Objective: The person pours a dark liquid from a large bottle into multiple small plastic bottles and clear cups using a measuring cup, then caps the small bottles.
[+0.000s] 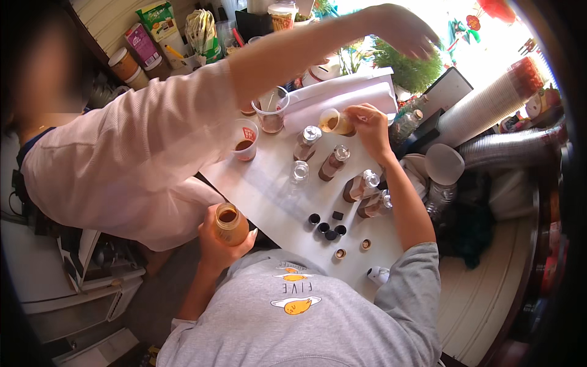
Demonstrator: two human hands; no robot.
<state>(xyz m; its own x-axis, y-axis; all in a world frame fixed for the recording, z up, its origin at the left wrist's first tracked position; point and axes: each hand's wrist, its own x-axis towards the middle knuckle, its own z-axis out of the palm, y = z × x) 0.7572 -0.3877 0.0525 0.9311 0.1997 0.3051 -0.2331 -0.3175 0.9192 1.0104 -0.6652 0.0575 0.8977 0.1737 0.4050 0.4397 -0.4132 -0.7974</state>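
My left hand grips a glass jar with brown contents, its mouth uncapped. My right hand holds a small clear cup tilted on its side, with brown liquid in it, above the white table. Below and beside that cup stand several small uncapped bottles, some with dark contents, such as one bottle; another bottle looks clear. Several black caps and two gold-coloured caps lie nearer to me. A plastic cup with dark liquid stands at the table's left side.
A co-worker's arm reaches across from the left over the table's far side. A large clear cup stands beside white paper rolls. At the right are stacked plastic cups and lids. A small white bottle lies near my right sleeve.
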